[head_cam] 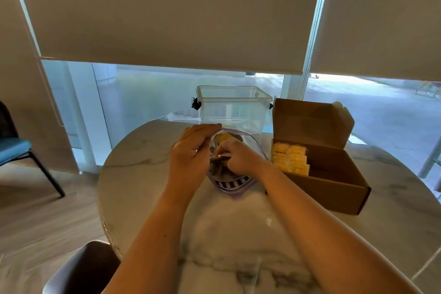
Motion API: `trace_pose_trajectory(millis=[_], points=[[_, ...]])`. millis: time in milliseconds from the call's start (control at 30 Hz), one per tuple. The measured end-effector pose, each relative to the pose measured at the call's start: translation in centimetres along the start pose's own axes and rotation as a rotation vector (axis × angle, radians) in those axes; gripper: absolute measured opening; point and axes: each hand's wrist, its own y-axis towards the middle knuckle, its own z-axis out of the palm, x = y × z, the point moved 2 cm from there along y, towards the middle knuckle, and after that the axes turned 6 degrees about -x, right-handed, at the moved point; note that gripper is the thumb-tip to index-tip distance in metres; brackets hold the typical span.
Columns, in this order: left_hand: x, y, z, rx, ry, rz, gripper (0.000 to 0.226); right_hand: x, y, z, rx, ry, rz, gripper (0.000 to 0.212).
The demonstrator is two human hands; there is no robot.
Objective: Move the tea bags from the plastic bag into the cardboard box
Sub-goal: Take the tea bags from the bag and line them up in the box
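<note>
Both forearms bare, reaching forward from the lower edge and converging at centre. Left hand [188,150]: palm turned inward, fingers long and arched over to the right, tips pinched together near the top. Right hand [238,157]: knuckles up, fingers curled tight under, wrist bent slightly down. The two hands sit just beside each other, nearly touching.

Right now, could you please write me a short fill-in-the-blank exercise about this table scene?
1. The right hand reaches into the ____ bag.
2. Yellow tea bags are stacked in the ____ box.
3. The clear tub stands ____ the bag, nearer the window.
4. The left hand holds the bag's ____ edge.

Missing: plastic; cardboard; behind; left
</note>
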Motion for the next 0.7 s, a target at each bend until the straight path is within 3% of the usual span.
trace_pose_trajectory(millis=[233,333,433,567,700], points=[[0.3,-0.3,0.4,0.064,-0.020,0.042,0.037,-0.2,-2.5,-0.5,-0.040,0.161,0.123,0.026],[0.4,-0.6,0.6,0.126,-0.021,-0.035,0.038,-0.2,-2.9,-0.4,-0.134,0.068,0.121,0.027],[0.3,-0.7,0.8,0.170,-0.004,-0.071,0.037,0.4,-3.5,-0.8,-0.269,-0.035,-0.008,0.022],[0.5,-0.7,1.0,0.189,0.102,-0.059,0.031,0.9,-4.2,-2.1,-0.478,0.105,-0.054,0.022],[0.6,-1.0,1.4,0.242,0.275,-0.049,0.029,1.0,-4.8,-2.5,-0.500,0.238,0.010,0.018]])
